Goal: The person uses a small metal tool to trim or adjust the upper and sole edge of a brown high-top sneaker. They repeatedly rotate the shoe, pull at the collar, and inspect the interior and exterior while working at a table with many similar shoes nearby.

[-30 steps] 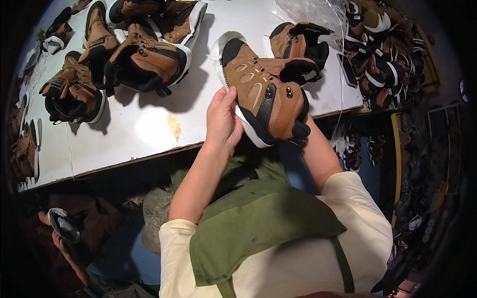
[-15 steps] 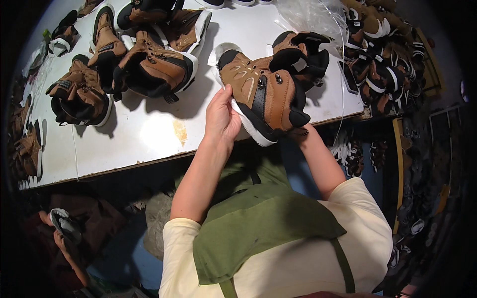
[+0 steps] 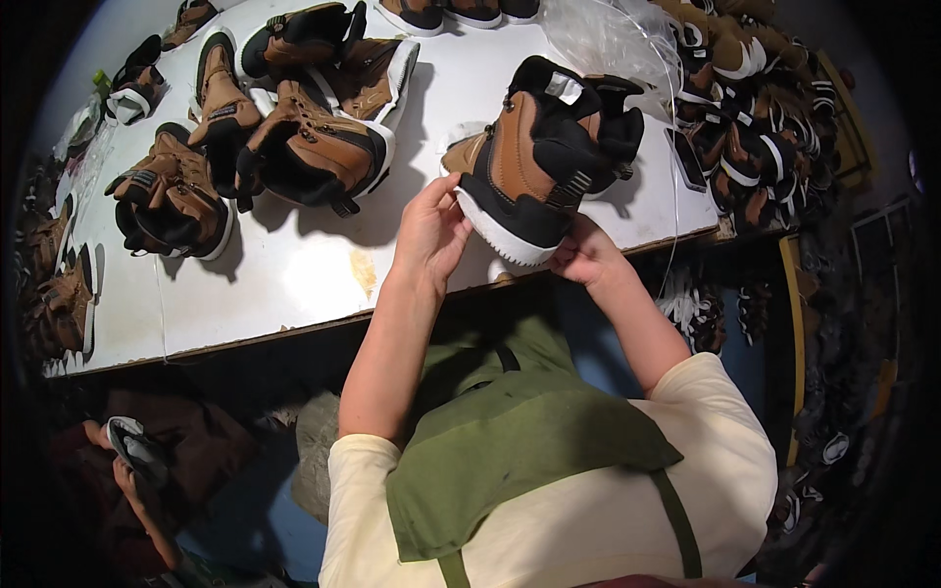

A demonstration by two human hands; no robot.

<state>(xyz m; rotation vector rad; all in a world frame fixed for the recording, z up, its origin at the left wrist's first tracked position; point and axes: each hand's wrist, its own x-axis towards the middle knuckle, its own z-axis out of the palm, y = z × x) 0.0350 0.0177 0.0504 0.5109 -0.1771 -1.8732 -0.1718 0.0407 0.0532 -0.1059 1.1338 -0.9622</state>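
Note:
Between my hands, over the front edge of the white table, is a brown and black boot with a white sole. Its heel faces me, and its toe points away to the far left. My left hand grips the sole's left side, thumb on top. At the heel's right side, my right hand has its fingers closed on the sole. Just behind it stands another brown and black boot, partly covered by the held one.
Several matching boots crowd the table's left half. Clear plastic wrap and a dark phone-like slab lie at the right. Beyond the right edge rise piles of boots. At lower left, another person's hand holds a shoe.
The held boot has turned so its heel faces me and its toe points away. My right hand, partly hidden before, now shows at the heel.

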